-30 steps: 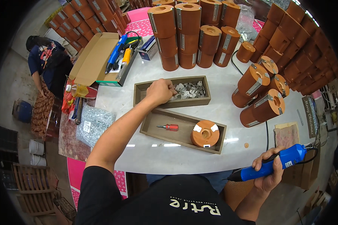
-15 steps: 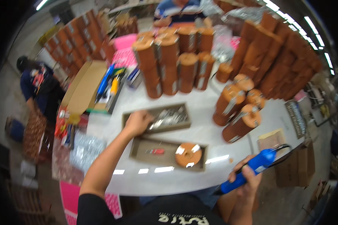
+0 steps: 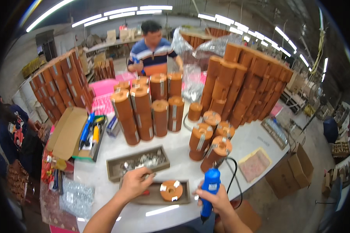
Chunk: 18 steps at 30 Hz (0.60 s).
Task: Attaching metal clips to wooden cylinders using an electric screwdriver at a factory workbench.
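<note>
My left hand (image 3: 136,182) is closed in a pinch above the near edge of a grey tray (image 3: 118,176) of small shiny metal pieces (image 3: 147,160); what sits between its fingertips is too small to make out. My right hand (image 3: 217,200) grips a blue electric screwdriver (image 3: 211,182), its tip pointing down and its black cord running off behind. Between the hands, a second grey tray (image 3: 186,194) holds a round orange-brown wooden piece (image 3: 171,190) with a centre hole and several shiny tabs. A small red item (image 3: 146,192) lies in that tray, partly hidden by my left hand.
Brown cylinders (image 3: 146,112) with metal strips stand beyond the trays, with more (image 3: 200,138) at the right. Tall stacks (image 3: 245,81) rise behind. An open cardboard box of tools (image 3: 91,132) and a bubble-wrap bag (image 3: 77,196) lie left. A co-worker (image 3: 151,50) stands across the table.
My left hand has come out of the tray of metal pieces towards me. The screwdriver in my right hand has swung from slanted to nearly upright, tip down. My view has tilted up.
</note>
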Tool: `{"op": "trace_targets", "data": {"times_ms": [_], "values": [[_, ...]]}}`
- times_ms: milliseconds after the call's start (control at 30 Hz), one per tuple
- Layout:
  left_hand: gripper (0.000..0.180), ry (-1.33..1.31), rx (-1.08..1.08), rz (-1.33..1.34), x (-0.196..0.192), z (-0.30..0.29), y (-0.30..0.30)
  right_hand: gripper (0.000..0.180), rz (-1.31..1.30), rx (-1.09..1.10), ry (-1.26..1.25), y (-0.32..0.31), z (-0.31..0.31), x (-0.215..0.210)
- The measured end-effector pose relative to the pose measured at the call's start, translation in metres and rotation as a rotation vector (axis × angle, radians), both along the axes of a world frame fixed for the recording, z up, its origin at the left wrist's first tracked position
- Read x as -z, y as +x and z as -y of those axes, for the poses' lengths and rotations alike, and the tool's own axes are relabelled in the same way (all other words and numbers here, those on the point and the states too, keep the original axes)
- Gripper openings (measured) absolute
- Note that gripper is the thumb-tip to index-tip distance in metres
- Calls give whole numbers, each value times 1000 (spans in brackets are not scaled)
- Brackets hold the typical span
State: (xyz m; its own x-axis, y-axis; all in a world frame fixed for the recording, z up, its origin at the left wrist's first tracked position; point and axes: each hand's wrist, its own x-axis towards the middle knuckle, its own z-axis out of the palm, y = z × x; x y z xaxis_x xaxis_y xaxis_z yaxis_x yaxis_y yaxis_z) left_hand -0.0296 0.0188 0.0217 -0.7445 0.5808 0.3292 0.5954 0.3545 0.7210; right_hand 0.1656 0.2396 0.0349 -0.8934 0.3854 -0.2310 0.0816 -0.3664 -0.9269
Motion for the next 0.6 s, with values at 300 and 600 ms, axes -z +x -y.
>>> {"op": "trace_targets", "data": {"times_ms": [300,600], "values": [[26,-129,183,-591,17,5,72,31,21,-12,99,3,13,17],[35,-106,286,-673,50,2,82,25,17,-64,58,1,12,36]]}}
